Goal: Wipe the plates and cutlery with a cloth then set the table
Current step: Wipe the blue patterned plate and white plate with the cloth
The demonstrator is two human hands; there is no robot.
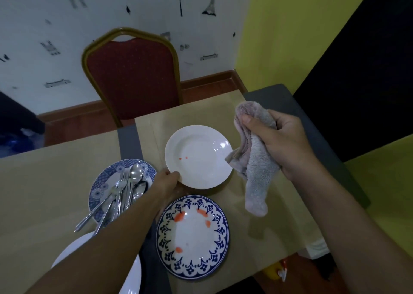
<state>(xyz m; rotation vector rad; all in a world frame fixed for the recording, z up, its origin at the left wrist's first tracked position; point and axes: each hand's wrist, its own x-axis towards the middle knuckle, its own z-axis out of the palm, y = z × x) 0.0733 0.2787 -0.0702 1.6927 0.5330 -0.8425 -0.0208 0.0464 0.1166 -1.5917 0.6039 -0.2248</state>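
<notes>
White and glossy, the plate (pixel 199 156) had two small red spots inside. The left hand (pixel 166 182) pinched its near rim, thumb on top, at the middle of the table (pixel 55 182). The right hand (pixel 281 142) gripped a grey cloth (pixel 252 166) hanging at the plate's right rim. Red smears marked the flowered plate (pixel 192 236) nearer; cutlery (pixel 120 195) lay on a blue plate (pixel 100 182)

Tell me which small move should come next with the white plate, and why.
Probably the right hand should bring the grey-pink terry cloth onto the plain white round plate and wipe its centre. The left hand grips that plate by its near rim, two small red spots show inside it, and the cloth hangs just beside its right edge.
</notes>
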